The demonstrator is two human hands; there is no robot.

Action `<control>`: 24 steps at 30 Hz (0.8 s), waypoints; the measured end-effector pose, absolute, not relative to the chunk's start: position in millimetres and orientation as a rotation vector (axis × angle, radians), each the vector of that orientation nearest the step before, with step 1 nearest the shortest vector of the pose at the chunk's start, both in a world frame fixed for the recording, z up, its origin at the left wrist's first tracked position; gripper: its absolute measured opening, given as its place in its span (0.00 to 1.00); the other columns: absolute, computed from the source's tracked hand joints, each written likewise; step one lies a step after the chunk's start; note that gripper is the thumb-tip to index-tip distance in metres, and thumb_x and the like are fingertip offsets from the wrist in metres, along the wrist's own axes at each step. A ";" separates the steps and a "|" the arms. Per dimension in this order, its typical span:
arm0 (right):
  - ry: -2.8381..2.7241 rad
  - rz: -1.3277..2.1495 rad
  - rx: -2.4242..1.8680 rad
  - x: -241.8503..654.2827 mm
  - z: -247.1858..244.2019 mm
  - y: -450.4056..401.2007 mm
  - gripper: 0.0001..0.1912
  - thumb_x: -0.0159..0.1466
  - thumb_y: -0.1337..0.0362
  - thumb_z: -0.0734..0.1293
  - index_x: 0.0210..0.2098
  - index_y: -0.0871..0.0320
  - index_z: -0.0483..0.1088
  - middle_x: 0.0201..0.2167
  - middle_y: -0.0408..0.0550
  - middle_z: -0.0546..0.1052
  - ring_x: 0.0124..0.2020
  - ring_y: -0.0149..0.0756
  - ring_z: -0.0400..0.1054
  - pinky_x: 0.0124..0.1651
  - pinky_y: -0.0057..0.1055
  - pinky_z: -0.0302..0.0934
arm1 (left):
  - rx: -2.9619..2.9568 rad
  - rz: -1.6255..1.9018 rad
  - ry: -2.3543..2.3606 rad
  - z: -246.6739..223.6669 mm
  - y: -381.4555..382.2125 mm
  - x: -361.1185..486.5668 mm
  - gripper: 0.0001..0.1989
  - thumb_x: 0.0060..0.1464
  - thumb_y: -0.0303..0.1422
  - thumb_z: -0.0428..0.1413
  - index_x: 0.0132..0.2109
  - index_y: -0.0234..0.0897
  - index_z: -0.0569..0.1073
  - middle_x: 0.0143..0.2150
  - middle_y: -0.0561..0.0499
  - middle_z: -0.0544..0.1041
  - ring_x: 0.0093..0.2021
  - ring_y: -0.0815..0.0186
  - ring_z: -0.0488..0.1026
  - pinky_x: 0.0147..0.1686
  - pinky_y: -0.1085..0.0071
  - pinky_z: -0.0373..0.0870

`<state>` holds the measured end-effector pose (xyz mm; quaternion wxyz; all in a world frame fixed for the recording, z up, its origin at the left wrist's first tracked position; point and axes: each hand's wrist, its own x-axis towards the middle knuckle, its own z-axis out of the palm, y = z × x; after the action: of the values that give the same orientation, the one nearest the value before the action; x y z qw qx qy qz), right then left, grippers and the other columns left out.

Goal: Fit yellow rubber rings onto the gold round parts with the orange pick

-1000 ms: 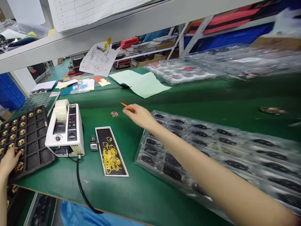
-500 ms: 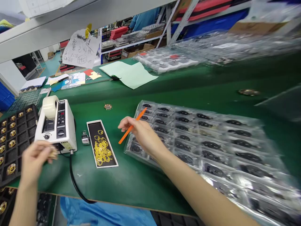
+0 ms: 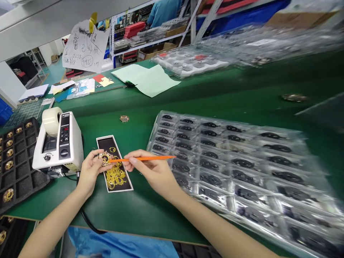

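My left hand (image 3: pixel 90 172) pinches a round gold watch case (image 3: pixel 104 157) by its edge, above a shallow white-rimmed box (image 3: pixel 120 190). Yellow ring-shaped parts (image 3: pixel 115 179) lie loose in that box. Between the fingers of my right hand (image 3: pixel 154 173) is a slim orange plastic stick (image 3: pixel 158 158). One end of the stick reaches the face of the watch case; the other points right, over a clear plastic tray (image 3: pixel 196 161) of dark parts. Whether the stick touches the case or a part on it, I cannot tell.
A white tape dispenser (image 3: pixel 73 138) stands left of the box, its black cable running toward the table's front edge. Farther left, a black foam tray (image 3: pixel 23 184) holds several gold watch cases. Another gold piece (image 3: pixel 124 118) lies behind the box. Pale green paper (image 3: pixel 150 84) rests farther back.
My left hand has moved right, from in front of the tape dispenser to over the box, bringing the watch case. My right hand has lowered slightly, and the stick has turned nearly level.
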<state>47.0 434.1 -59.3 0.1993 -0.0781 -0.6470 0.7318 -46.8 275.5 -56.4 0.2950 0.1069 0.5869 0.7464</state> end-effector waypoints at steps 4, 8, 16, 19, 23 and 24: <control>-1.829 2.031 -0.237 46.3 -71.3 421.7 0.19 0.59 0.48 0.69 0.34 0.59 0.75 0.29 0.50 0.80 0.29 0.35 0.75 0.37 0.33 0.73 | 0.319 2.019 1.573 -57.5 270.8 -43.8 0.18 0.49 0.38 0.63 0.46 0.36 0.73 0.41 0.49 0.79 0.43 0.63 0.77 0.45 0.66 0.77; -1.893 1.985 -0.098 44.8 -74.1 420.3 0.18 0.62 0.49 0.66 0.34 0.58 0.76 0.31 0.50 0.80 0.31 0.35 0.76 0.36 0.32 0.74 | 0.356 1.979 1.544 -54.5 268.1 -44.5 0.18 0.49 0.39 0.64 0.46 0.36 0.74 0.38 0.49 0.80 0.43 0.60 0.78 0.46 0.63 0.77; -2.091 1.284 0.590 44.3 -72.5 430.8 0.11 0.68 0.69 0.60 0.42 0.57 0.75 0.38 0.52 0.81 0.41 0.34 0.76 0.45 0.31 0.72 | 0.314 1.997 1.506 -50.3 265.8 -45.4 0.22 0.49 0.38 0.64 0.51 0.36 0.74 0.40 0.45 0.82 0.42 0.57 0.80 0.42 0.63 0.77; -2.116 1.005 0.769 42.9 -78.2 430.9 0.13 0.66 0.74 0.61 0.46 0.59 0.73 0.41 0.55 0.80 0.43 0.36 0.75 0.45 0.33 0.72 | 0.289 2.000 1.523 -51.0 265.9 -45.4 0.25 0.49 0.38 0.64 0.53 0.37 0.73 0.41 0.45 0.82 0.43 0.56 0.80 0.44 0.62 0.76; -2.074 0.865 0.736 46.4 -79.8 427.9 0.15 0.64 0.75 0.63 0.49 0.59 0.70 0.38 0.53 0.81 0.39 0.35 0.76 0.41 0.31 0.74 | 0.264 2.016 1.542 -52.5 267.6 -44.5 0.25 0.48 0.37 0.64 0.54 0.37 0.73 0.43 0.45 0.81 0.44 0.57 0.80 0.46 0.63 0.75; -2.049 0.880 0.677 48.3 -78.0 427.1 0.15 0.64 0.74 0.64 0.50 0.58 0.70 0.35 0.52 0.81 0.37 0.35 0.77 0.39 0.30 0.74 | 0.259 2.014 1.543 -52.7 268.3 -43.5 0.26 0.48 0.37 0.65 0.54 0.37 0.72 0.44 0.45 0.81 0.45 0.57 0.79 0.47 0.64 0.75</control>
<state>48.3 427.1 -78.0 0.3946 0.2670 -0.8078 0.3470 -43.5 268.3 -52.7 0.2912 0.0970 0.5787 0.7556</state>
